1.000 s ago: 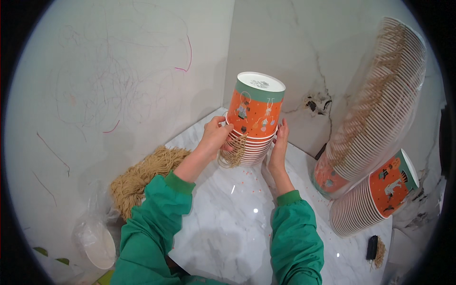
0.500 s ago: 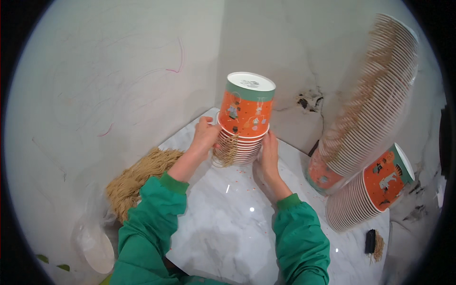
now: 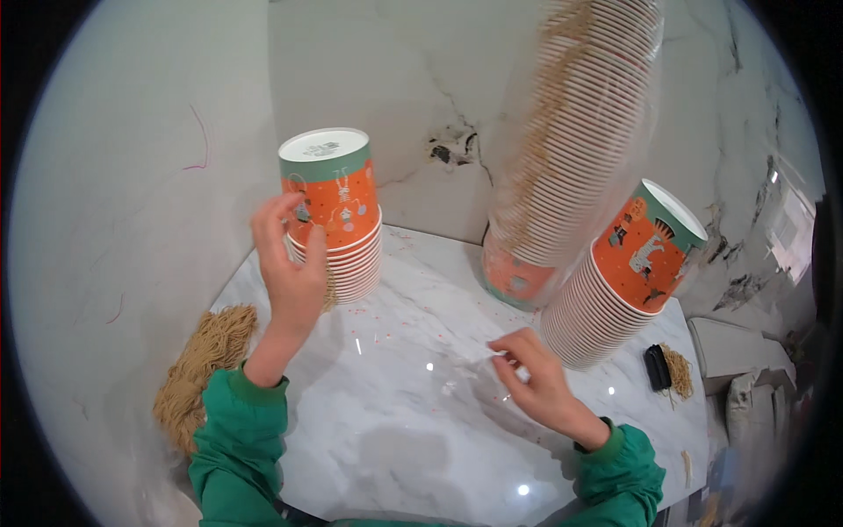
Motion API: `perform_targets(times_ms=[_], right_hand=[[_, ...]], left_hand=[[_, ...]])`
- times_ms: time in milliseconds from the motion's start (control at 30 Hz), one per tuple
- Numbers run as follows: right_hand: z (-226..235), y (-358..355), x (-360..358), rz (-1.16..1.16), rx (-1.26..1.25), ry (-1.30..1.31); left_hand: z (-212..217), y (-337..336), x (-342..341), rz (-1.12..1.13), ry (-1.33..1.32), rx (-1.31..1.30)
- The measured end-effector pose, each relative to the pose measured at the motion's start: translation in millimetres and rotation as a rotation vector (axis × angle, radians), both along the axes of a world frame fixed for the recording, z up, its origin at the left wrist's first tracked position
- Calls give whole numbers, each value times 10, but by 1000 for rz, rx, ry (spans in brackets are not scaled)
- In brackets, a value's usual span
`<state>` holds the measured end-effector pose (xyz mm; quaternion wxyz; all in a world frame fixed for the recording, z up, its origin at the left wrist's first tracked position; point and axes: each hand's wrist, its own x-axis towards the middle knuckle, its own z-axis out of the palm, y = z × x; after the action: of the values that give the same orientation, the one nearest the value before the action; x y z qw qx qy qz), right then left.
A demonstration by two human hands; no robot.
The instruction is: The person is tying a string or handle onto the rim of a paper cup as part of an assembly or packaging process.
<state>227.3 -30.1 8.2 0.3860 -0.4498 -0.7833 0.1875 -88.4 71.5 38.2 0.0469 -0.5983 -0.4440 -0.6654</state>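
Observation:
At the left of the table stands a stack of upside-down paper tubs [image 3: 357,274], orange and green with white rims and bases. My left hand [image 3: 290,281] is raised in front of this stack, thumb and fingers apart, holding nothing. Tan strands [image 3: 329,290] hang against the stack's side, partly hidden by the hand. Above the middle right of the table is my right hand [image 3: 537,382], its fingers loosely bent and apart; nothing clear shows in them. A leaning stack of orange tubs [image 3: 606,299] is the nearest large thing to it.
Behind, a tall plastic-wrapped stack of tubs [image 3: 580,132] leans. A tan bundle of strands [image 3: 206,373] lies at the table's left edge, a small black object [image 3: 657,367] with tan strands at the right. Pinkish crumbs dot the marble-look table [image 3: 378,422]. Walls meet behind it.
Both hands have come off the tub stack, which stands on the table. My right hand has moved right and nearer; my left stays in front of the stack. The view has shifted to the right.

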Motion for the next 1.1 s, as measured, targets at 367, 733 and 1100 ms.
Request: perform_targets(times_ms=[367, 733, 1100], right_hand=[[48, -301, 1050, -614, 696, -437], [57, -186, 1198, -659, 767, -513], [51, -165, 1222, -656, 748, -466]], left_hand=[[491, -96, 1628, -531, 373, 229], [1039, 48, 2918, -617, 459, 515], [1171, 234, 3295, -611, 602, 413]])
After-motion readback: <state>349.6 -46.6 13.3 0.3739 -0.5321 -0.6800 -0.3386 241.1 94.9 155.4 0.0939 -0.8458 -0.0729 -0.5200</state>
